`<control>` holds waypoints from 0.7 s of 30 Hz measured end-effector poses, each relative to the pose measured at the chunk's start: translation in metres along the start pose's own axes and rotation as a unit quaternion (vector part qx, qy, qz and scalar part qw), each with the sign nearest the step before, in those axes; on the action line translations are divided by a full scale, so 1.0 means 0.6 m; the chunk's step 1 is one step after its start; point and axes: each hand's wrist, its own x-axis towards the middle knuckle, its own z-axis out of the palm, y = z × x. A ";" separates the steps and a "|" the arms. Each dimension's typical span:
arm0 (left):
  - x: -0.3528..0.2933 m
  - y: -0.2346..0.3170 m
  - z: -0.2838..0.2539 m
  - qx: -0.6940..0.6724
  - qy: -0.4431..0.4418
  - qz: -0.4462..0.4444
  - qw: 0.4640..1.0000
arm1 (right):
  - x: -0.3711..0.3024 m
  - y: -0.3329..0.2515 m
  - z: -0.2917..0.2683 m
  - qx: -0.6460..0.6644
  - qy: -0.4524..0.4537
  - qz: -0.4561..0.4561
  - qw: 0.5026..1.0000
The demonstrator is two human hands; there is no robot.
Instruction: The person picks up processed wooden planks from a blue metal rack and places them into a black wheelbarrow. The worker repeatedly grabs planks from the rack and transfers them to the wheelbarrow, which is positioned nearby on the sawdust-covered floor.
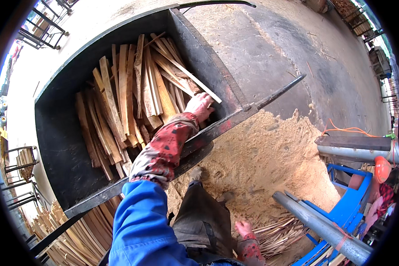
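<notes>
My left hand, its arm in a blue sleeve with a red patterned cuff, reaches into a black metal bin. Its fingers are curled at the end of a pale wood strip lying aslant by the bin's right wall; the grip is partly hidden. Many rough wood strips lie in the bin, mostly lengthwise and overlapping. Low beside my right leg hangs my right hand, fingers loosely apart and nothing visible in them. It is nearest to thin wood offcuts on the floor.
A metal bar juts from the bin's near right corner. Sawdust is heaped on the floor to the right. A blue machine frame with a grey metal tube stands at lower right. More strips are stacked at lower left.
</notes>
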 end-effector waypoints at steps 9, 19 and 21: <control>0.068 -0.049 0.065 0.201 -0.201 0.128 0.950 | -0.004 0.047 0.028 0.131 -0.022 0.055 0.990; -0.011 -0.113 0.081 0.215 -0.332 0.098 0.913 | 0.007 -0.013 0.068 0.167 -0.017 0.001 0.986; -0.011 -0.107 0.072 0.216 -0.389 0.077 0.892 | -0.010 -0.015 0.063 0.170 0.003 0.000 0.985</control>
